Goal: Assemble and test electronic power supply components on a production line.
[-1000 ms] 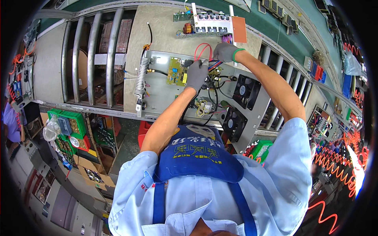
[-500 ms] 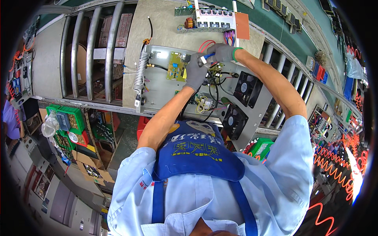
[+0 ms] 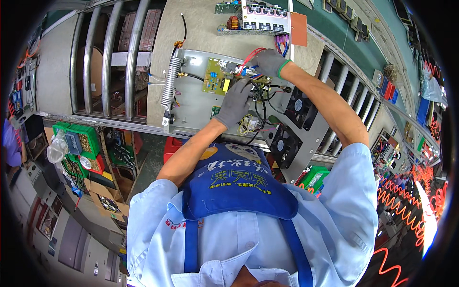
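Observation:
Both hands wear grey gloves and work over a grey metal chassis (image 3: 193,107) with a yellow-green circuit board (image 3: 215,75) in it. My left hand (image 3: 235,103) is beside the board, its fingers bent toward a wire bundle; what lies under them is hidden. My right hand (image 3: 270,63) is closed at the far side of the chassis, holding red wires (image 3: 249,56) by its fingertips. Between the hands are a blue and white connector cluster (image 3: 248,71) and black cables (image 3: 261,105). Two black fans (image 3: 286,146) sit at the chassis's right end.
Beyond the chassis stands a heat-sink assembly (image 3: 265,21) with a copper coil and a brown plate (image 3: 299,28). A coiled metal spring-like tube (image 3: 170,83) runs along the left edge. Metal rollers (image 3: 112,62) flank the bench. Green parts bins (image 3: 86,141) stand lower left.
The hands have moved apart. My left hand has shifted toward me, while my right is now at the red wires. The blue connector piece between them now lies among the wires.

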